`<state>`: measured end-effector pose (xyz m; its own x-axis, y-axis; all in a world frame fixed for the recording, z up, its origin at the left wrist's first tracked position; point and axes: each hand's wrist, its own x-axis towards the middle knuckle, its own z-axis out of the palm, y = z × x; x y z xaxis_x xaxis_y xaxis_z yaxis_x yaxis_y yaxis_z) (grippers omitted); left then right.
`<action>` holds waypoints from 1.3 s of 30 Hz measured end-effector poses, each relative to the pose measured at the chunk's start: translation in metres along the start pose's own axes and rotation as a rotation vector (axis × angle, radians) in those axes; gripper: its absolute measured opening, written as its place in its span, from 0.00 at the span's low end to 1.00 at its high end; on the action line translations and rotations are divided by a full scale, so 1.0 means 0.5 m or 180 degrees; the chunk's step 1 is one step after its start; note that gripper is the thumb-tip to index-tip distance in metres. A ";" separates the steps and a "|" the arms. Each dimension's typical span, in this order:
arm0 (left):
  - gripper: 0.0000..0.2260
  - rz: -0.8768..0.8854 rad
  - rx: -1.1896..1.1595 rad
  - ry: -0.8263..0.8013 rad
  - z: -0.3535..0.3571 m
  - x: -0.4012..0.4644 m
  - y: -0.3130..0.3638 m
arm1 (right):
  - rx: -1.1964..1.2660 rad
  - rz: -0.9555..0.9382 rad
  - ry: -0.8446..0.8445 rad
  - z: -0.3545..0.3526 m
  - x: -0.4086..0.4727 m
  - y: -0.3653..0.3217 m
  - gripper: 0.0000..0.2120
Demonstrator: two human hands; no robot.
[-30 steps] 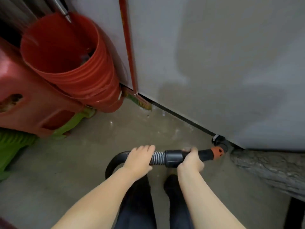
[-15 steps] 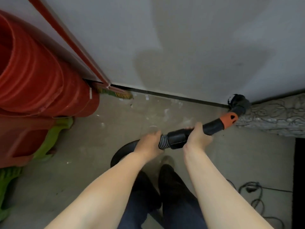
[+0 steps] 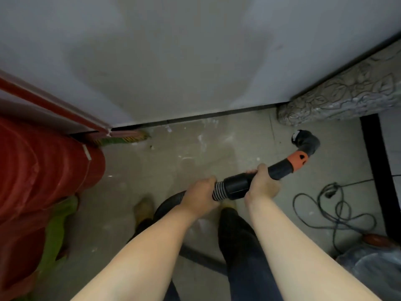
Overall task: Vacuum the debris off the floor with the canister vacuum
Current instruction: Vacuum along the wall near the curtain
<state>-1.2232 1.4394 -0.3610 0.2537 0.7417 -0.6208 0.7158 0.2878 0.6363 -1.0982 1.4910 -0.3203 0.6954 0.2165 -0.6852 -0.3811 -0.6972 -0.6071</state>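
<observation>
Red buckets [image 3: 41, 170] stand at your left; your left hand [image 3: 200, 197] wraps the ribbed vacuum hose [image 3: 218, 190]; your right hand [image 3: 261, 184] clasps its black wand [image 3: 280, 170]; the nozzle [image 3: 307, 141] seems just above the floor [image 3: 195, 148], near a tangled cord [image 3: 334, 209].

I am standing in what looks like a storage corner or utility room. The bare concrete floor [image 3: 178, 161] is flecked with white specks and meets a plain grey wall [image 3: 173, 51]. A stack of red buckets [image 3: 36, 170] leans at my left beside a broom [image 3: 123, 135], and a loose black cable [image 3: 334, 209] lies tangled at my right.
</observation>
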 end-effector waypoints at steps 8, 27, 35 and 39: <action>0.16 0.0321 0.0457 -0.0588 -0.104 -0.056 -0.123 | 0.0404 0.0142 0.0227 0.039 -0.118 0.114 0.06; 0.12 0.0329 0.1055 -0.2281 0.255 -0.084 -0.159 | 0.0488 0.0654 0.1182 -0.246 0.091 0.420 0.16; 0.10 0.0025 0.1064 -0.2133 0.509 -0.028 -0.523 | 0.0798 0.0807 0.0667 -0.182 0.266 0.814 0.08; 0.09 -0.0060 0.1225 -0.2072 0.577 0.026 -0.669 | 0.0890 0.0701 0.0686 -0.097 0.322 0.962 0.16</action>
<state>-1.2719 1.1782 -0.7142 0.4867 0.1969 -0.8511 0.8702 -0.0236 0.4922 -1.1399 1.1572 -0.7031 0.6789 -0.0858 -0.7292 -0.6652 -0.4921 -0.5615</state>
